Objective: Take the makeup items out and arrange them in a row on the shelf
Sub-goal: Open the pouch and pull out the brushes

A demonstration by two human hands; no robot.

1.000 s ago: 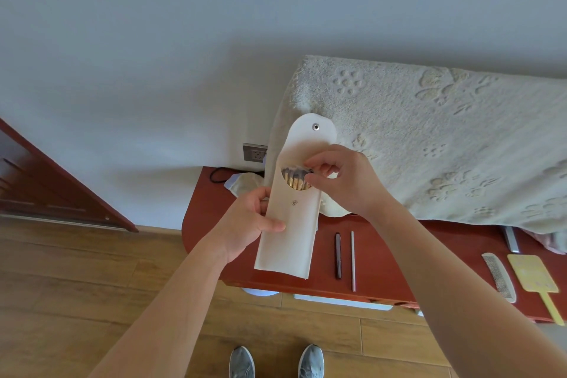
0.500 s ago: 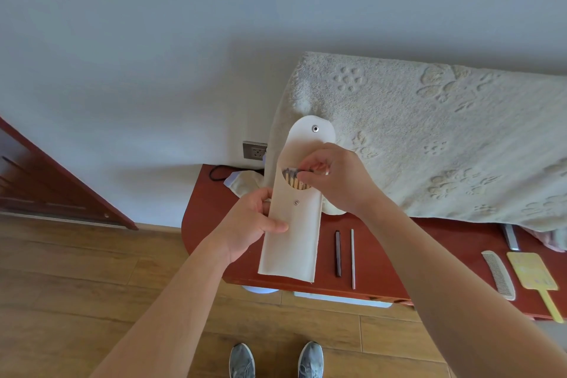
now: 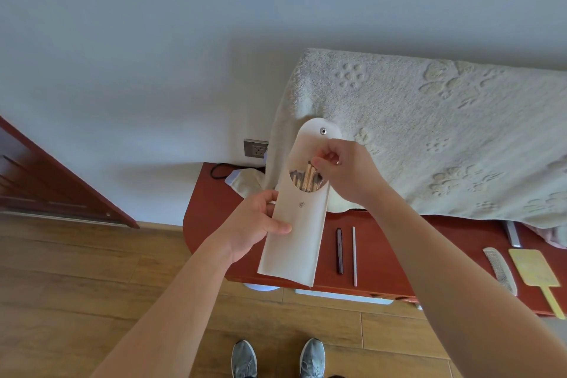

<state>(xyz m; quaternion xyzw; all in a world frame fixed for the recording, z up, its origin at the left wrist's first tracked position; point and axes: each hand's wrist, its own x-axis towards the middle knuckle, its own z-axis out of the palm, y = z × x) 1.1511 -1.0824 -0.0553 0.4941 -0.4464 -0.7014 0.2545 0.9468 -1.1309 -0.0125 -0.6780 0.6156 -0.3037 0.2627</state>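
A long white pouch [image 3: 294,242] with a snap flap is held upright over the red-brown shelf [image 3: 380,258]. My left hand [image 3: 254,224] grips its left edge at mid-height. At the pouch mouth my right hand [image 3: 343,172] pinches the top of a gold-handled makeup brush [image 3: 307,176], which sticks up above the other brushes inside. Two thin items lie side by side on the shelf to the right of the pouch: a dark pencil [image 3: 339,250] and a pale slim stick [image 3: 354,255].
A cream towel [image 3: 429,132] drapes over something at the back of the shelf. A white comb [image 3: 500,270] and a yellow hand mirror [image 3: 535,273] lie at the right end. A wall socket [image 3: 255,148] and black cable sit behind. Wooden floor and my shoes are below.
My right hand has lifted from the pouch mouth, drawing one gold-handled brush partly out. The pouch has tilted slightly; my left hand keeps its grip.
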